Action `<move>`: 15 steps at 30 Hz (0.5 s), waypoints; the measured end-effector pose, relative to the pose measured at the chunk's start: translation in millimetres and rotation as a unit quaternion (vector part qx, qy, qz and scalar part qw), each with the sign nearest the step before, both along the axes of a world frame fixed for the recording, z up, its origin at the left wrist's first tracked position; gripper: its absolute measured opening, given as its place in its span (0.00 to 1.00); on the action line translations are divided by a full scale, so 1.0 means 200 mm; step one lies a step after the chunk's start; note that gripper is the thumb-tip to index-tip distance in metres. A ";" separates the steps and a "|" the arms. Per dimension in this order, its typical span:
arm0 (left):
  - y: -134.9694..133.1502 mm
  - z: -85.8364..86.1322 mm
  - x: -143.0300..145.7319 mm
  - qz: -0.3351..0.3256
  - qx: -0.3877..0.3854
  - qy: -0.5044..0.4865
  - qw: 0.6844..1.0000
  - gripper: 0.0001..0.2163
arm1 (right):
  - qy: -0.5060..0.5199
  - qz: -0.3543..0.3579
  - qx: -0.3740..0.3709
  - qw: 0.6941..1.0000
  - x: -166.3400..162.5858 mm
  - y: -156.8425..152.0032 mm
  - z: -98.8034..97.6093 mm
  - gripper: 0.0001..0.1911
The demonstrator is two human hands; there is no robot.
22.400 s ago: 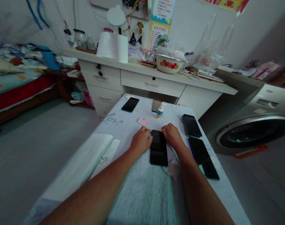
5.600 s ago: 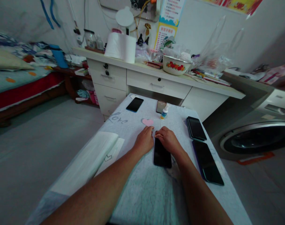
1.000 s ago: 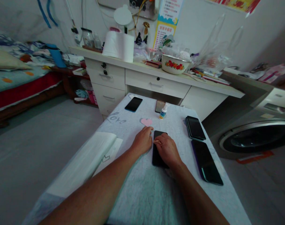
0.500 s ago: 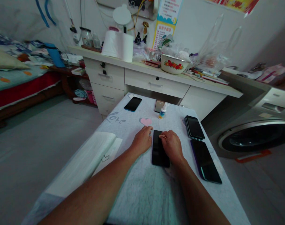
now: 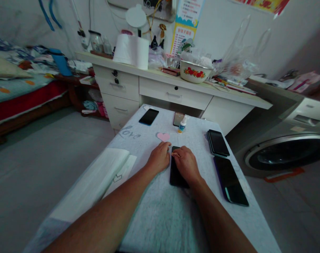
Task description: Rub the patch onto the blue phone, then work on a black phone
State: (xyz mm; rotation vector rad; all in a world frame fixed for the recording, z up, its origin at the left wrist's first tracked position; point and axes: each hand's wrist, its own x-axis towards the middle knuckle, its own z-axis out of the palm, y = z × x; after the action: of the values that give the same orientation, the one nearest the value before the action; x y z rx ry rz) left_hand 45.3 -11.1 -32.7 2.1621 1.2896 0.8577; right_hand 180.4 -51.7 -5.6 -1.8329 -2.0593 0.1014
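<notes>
A black smartphone (image 5: 176, 175) lies face up in the middle of the cloth-covered table. My right hand (image 5: 186, 163) is closed over its upper part, pressing a small crumpled tan cloth (image 5: 175, 154) on the screen near the left edge. The palm and fingers hide much of the glass. Against the phone's left side rests my left hand (image 5: 159, 157), its fingers loosely bent and a little apart, with nothing seen in them. Beyond the phone stands a small white spray bottle (image 5: 182, 125), and a pink heart print (image 5: 163, 137) shows on the tablecloth.
Stacked phones (image 5: 218, 143) and a larger dark device (image 5: 231, 181) lie along the right edge. Another phone (image 5: 148, 116) is at the far left, one more (image 5: 178, 118) behind the bottle. White folded material (image 5: 94, 182) covers the left side. A desk (image 5: 175, 95) stands beyond.
My right hand has slid left across the phone screen with the cloth, from near its middle to its left edge. My left hand has stayed in place.
</notes>
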 end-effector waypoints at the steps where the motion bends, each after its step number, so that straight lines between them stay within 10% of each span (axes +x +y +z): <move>1: 0.00 0.00 0.00 0.001 0.001 0.002 1.000 0.19 | 0.000 -0.008 0.002 1.000 0.01 0.01 0.00 0.11; 15: -0.01 0.02 0.00 -0.004 -0.003 -0.007 1.000 0.19 | -0.035 -0.115 0.012 0.993 0.20 0.01 0.02 0.13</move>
State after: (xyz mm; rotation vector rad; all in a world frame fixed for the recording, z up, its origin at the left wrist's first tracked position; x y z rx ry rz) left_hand 44.3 -12.8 -29.1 2.1508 1.2746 0.8634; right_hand 221.3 -48.7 -1.7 -2.0701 -1.8692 -0.0488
